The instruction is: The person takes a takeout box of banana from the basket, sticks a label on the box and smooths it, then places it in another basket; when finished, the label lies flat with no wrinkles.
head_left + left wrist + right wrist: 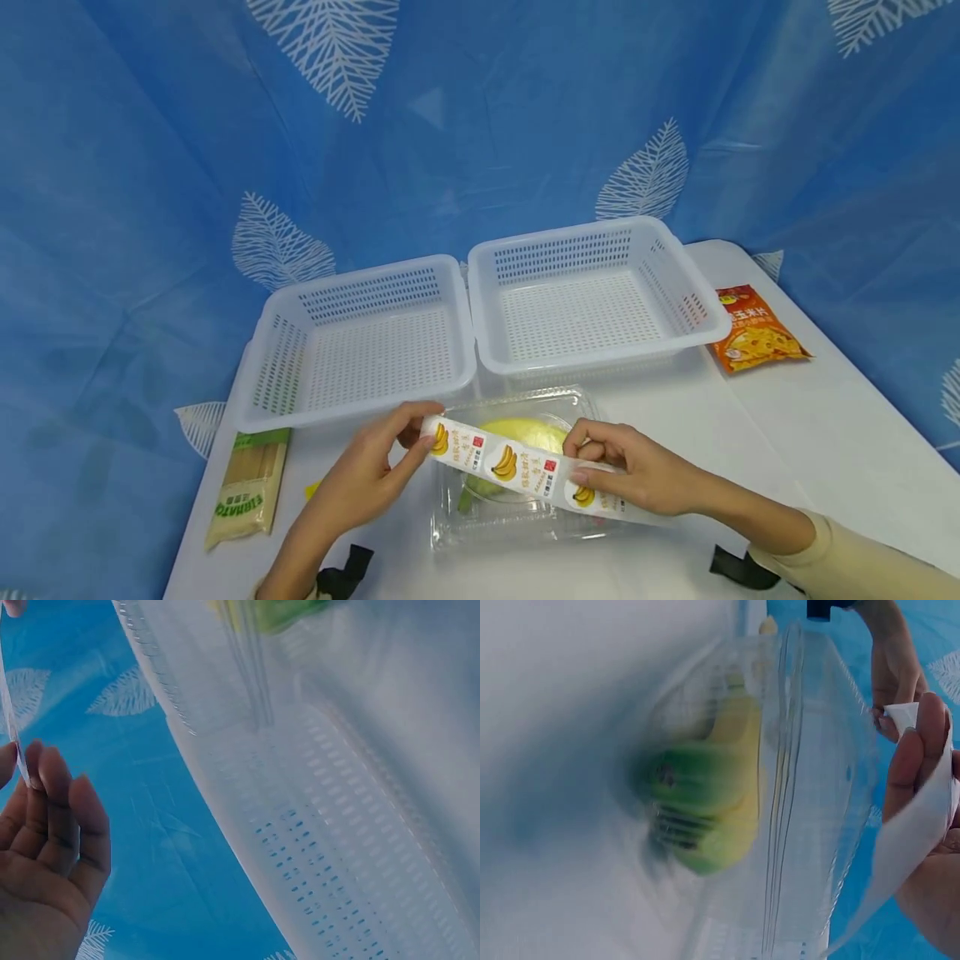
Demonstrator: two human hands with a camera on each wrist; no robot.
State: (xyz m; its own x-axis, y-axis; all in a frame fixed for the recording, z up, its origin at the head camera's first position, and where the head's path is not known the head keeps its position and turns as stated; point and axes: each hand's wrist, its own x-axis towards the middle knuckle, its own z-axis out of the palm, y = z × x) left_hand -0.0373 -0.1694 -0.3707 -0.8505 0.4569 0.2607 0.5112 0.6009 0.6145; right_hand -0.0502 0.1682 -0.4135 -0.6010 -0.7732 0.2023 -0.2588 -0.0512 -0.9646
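Banana-print label strip [528, 471] held stretched above clear plastic clamshell [447, 532] with green-yellow bananas [528, 432] inside. Left hand [367, 471] pinches one end, right hand [648, 468] pinches near the other. Beyond: two white perforated baskets [360, 416], side by side; orange corn-chip bag [759, 329] right, noodle pack [249, 487] left.

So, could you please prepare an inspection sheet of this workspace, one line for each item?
Surface: white table, in use.
Job's things: banana-printed strip, held above a clear container with yellow-green fruit inside.
Clutter: left basket and right basket behind; green-and-beige packet at left; orange snack packet at right.
Grips: left grip pinches one strip end; right grip pinches it nearer the other.
Cables: nothing seen.
Surroundings: blue curtain with white leaf pattern.
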